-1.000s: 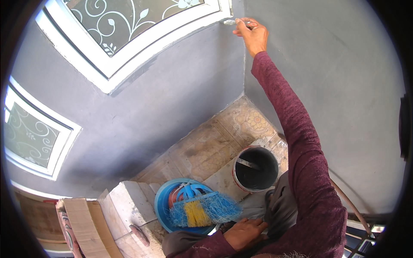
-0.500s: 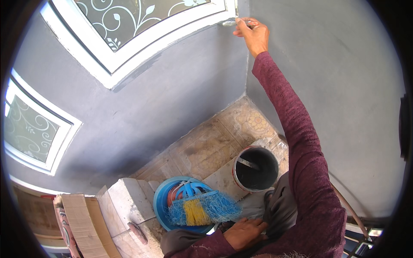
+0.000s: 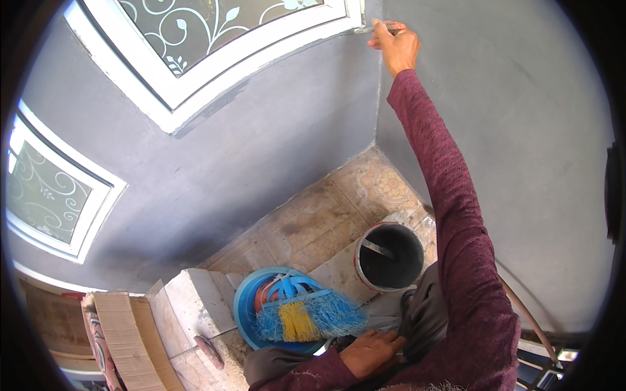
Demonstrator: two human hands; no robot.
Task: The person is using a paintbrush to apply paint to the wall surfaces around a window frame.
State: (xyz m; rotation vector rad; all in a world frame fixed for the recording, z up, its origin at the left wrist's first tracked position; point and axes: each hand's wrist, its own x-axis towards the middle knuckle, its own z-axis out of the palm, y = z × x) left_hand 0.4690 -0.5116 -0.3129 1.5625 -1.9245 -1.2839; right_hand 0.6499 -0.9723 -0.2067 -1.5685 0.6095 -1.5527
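Observation:
High up by the room's corner, my right hand [image 3: 399, 49] is closed around a small paintbrush [image 3: 362, 29]. Its tip is against the lower edge of the white window frame [image 3: 215, 77], close to the frame's right end. Most of the brush is hidden by my fingers. Darker grey, wet-looking paint runs along the grey wall [image 3: 261, 140] just under the frame. My left hand [image 3: 372, 354] lies on my lap with its fingers stretched out and nothing visible in it. Beside my knee stands a bucket [image 3: 360, 268] of dark grey paint, a flat stick leaning inside.
A blue basin [image 3: 242, 301] holds a blue and yellow bristle broom [image 3: 297, 320]. Left of it are a tiled ledge [image 3: 195, 300] and a cardboard box [image 3: 124, 332]. A second white-framed window [image 3: 85, 228] is at far left. Stained patterned tiles [image 3: 306, 228] cover the floor.
My right hand has moved slightly right with the paintbrush along the frame's lower edge, toward the corner. My left hand stays on my lap.

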